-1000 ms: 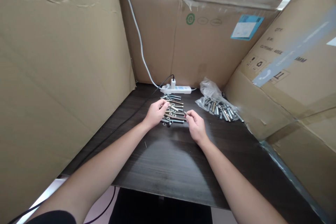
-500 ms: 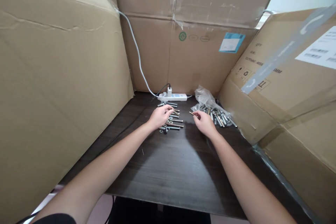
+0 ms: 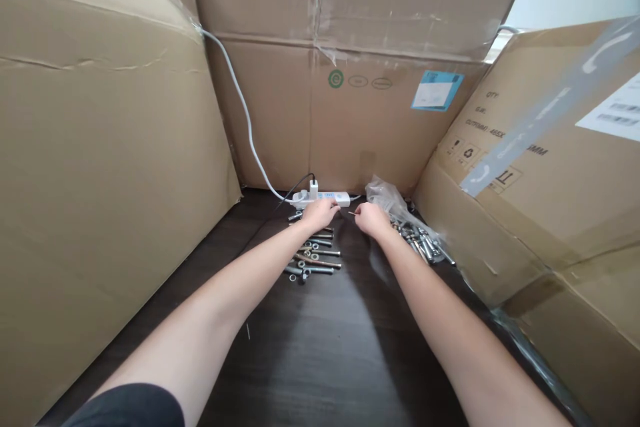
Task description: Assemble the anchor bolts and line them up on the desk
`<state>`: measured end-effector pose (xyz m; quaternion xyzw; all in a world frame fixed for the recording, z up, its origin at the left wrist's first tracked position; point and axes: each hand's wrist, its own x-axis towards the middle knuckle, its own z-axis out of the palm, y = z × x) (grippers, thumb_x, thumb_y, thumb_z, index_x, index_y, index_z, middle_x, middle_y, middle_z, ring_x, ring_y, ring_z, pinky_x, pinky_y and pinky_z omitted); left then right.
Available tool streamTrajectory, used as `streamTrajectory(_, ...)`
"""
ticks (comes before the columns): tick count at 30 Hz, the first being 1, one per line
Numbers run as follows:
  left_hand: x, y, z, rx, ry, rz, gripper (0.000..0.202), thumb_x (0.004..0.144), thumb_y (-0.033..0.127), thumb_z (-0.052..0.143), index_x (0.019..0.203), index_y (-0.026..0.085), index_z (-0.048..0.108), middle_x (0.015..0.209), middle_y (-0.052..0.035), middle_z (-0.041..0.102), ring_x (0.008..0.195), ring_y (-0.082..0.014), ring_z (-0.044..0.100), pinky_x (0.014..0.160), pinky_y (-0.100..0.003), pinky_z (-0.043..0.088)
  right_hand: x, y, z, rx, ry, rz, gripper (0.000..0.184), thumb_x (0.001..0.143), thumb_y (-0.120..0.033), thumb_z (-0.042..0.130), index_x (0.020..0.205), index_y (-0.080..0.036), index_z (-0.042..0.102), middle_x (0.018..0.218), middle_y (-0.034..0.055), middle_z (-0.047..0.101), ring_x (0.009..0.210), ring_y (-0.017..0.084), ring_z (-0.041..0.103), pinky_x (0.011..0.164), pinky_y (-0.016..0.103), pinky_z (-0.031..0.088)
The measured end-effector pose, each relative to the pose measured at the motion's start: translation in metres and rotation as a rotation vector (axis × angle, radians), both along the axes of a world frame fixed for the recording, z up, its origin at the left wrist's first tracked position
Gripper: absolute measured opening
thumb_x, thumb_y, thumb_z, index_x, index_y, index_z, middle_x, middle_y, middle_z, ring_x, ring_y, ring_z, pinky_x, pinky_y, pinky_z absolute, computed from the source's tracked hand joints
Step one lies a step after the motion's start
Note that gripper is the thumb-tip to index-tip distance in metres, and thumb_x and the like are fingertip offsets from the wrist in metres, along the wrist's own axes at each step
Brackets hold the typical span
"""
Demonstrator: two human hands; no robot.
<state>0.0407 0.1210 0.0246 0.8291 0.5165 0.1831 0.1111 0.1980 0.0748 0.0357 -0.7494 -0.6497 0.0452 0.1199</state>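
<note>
My left hand (image 3: 319, 213) reaches far forward, fingers curled, at the far end of a row of long bolts (image 3: 314, 257) laid side by side on the dark table (image 3: 320, 340). What its fingers pinch is too small to name. My right hand (image 3: 371, 219) is closed around a thin brassy bolt (image 3: 352, 213) whose tip points left toward the other hand. Just right of it lies a clear plastic bag (image 3: 389, 195) with a heap of bolts (image 3: 424, 244) spilling from it.
A white power strip (image 3: 323, 199) with a plugged charger lies at the table's back edge, and its white cable (image 3: 243, 113) climbs the boxes. Large cardboard boxes (image 3: 100, 167) wall the table on the left, back and right. Small washers lie among the row of bolts.
Both hands have moved farther forward, away from me, toward the power strip. The right hand went from the row of bolts toward the bag, then back left. The camera has tilted up and forward.
</note>
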Motion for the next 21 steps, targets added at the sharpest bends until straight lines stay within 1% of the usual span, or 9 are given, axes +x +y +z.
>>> streamTrajectory(3,0.001,0.009,0.001,-0.018,0.127,-0.036,0.028,0.086,0.036,0.05,0.098,0.021,0.069,0.1,-0.0093,0.069,0.094,-0.0258,0.063,0.081,-0.034,0.047,0.003,0.013,-0.002,-0.026,-0.011,0.025,0.027,0.075,-0.013,0.056,0.096,-0.017,0.073,0.098,0.0142,0.07,0.09,0.024,0.066,0.075,0.028,0.047)
streamTrajectory(8,0.004,0.019,0.01,-0.047,0.311,-0.063,0.024,0.08,0.03,0.055,0.094,0.017,0.069,0.103,-0.0124,0.068,0.098,-0.0286,0.062,0.086,-0.037,0.047,0.002,0.031,-0.01,-0.016,-0.03,0.106,0.027,0.074,-0.01,0.056,0.095,-0.017,0.072,0.097,0.0138,0.07,0.091,0.024,0.065,0.08,0.029,0.045)
streamTrajectory(11,0.005,0.02,0.014,-0.046,0.379,-0.063,0.025,0.078,0.026,0.055,0.095,0.013,0.068,0.103,-0.0157,0.067,0.098,-0.0305,0.062,0.086,-0.038,0.047,-0.001,0.036,-0.016,0.021,-0.033,0.149,0.028,0.074,-0.009,0.054,0.094,-0.018,0.072,0.096,0.0125,0.071,0.092,0.024,0.064,0.083,0.031,0.044)
streamTrajectory(13,0.005,0.016,0.015,-0.028,0.396,-0.061,0.029,0.079,0.026,0.053,0.1,0.011,0.066,0.104,-0.0176,0.067,0.1,-0.0322,0.061,0.086,-0.041,0.047,-0.001,0.036,-0.018,0.059,-0.027,0.179,0.03,0.075,-0.008,0.052,0.093,-0.019,0.072,0.098,0.0107,0.071,0.094,0.023,0.063,0.085,0.031,0.043)
streamTrajectory(15,0.004,0.01,0.015,0.001,0.392,-0.061,0.033,0.083,0.027,0.048,0.107,0.01,0.062,0.106,-0.0185,0.066,0.101,-0.0329,0.06,0.086,-0.043,0.047,0.001,0.03,-0.017,0.111,-0.016,0.212,0.032,0.076,-0.007,0.049,0.096,-0.02,0.07,0.103,0.0089,0.07,0.097,0.022,0.061,0.087,0.031,0.042)
streamTrajectory(17,0.005,0.001,0.016,0.031,0.375,-0.081,0.037,0.087,0.027,0.041,0.116,0.011,0.057,0.108,-0.0181,0.064,0.103,-0.0314,0.06,0.087,-0.043,0.046,0.005,0.018,-0.013,0.173,-0.003,0.238,0.032,0.078,-0.007,0.047,0.099,-0.02,0.069,0.107,0.0073,0.068,0.101,0.021,0.059,0.09,0.031,0.04)
streamTrajectory(19,0.009,-0.008,0.015,0.047,0.361,-0.135,0.037,0.089,0.025,0.037,0.12,0.014,0.053,0.112,-0.0157,0.063,0.104,-0.0279,0.059,0.09,-0.04,0.045,0.01,-0.001,-0.008,0.23,0.011,0.246,0.03,0.081,-0.011,0.045,0.1,-0.02,0.067,0.106,0.0058,0.067,0.102,0.019,0.057,0.091,0.03,0.04)
streamTrajectory(21,0.016,-0.014,0.013,0.042,0.358,-0.21,0.034,0.088,0.024,0.039,0.117,0.016,0.055,0.114,-0.0129,0.062,0.106,-0.0247,0.059,0.091,-0.036,0.045,0.015,-0.027,-0.003,0.282,0.035,0.254,0.025,0.083,-0.015,0.045,0.097,-0.02,0.066,0.101,0.0047,0.068,0.098,0.019,0.057,0.09,0.03,0.04)
